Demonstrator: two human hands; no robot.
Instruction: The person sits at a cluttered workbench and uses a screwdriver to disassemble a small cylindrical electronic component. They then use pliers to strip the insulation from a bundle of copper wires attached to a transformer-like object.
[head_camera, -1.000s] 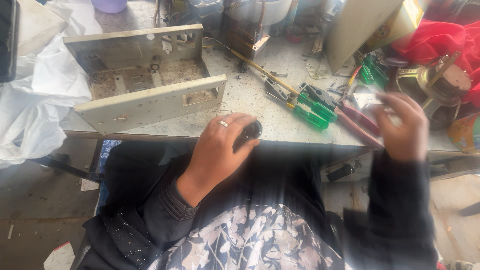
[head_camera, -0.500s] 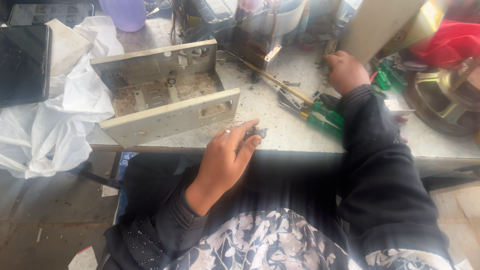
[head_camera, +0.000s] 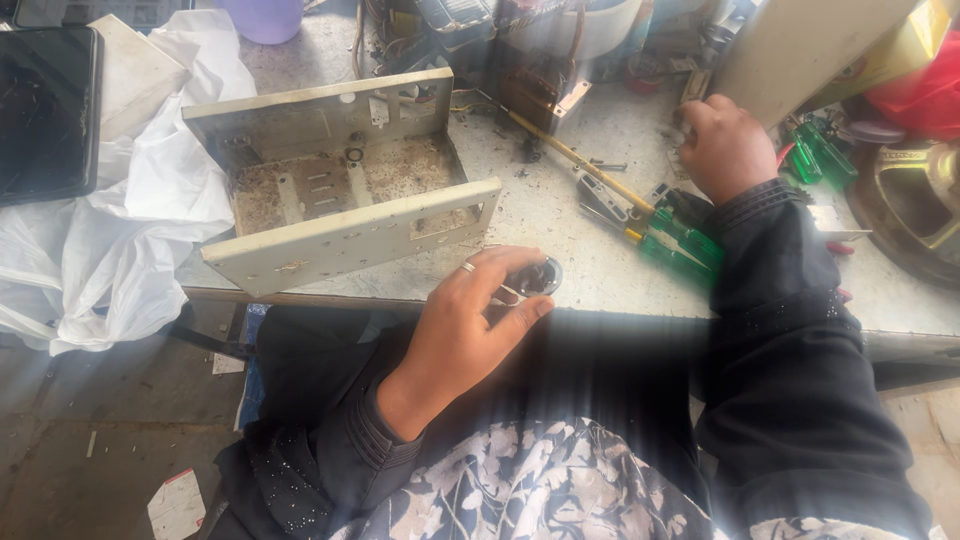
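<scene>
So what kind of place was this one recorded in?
Most likely a small electrical repair workbench. A stripped, dirty metal chassis sits on the littered table, green-handled screwdrivers lie beside the right hand, and the left hand holds a small round part.

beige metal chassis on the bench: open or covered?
Open. The beige U-shaped metal chassis has no top cover; its rusty, gritty floor and slots show between the two side walls.
</scene>
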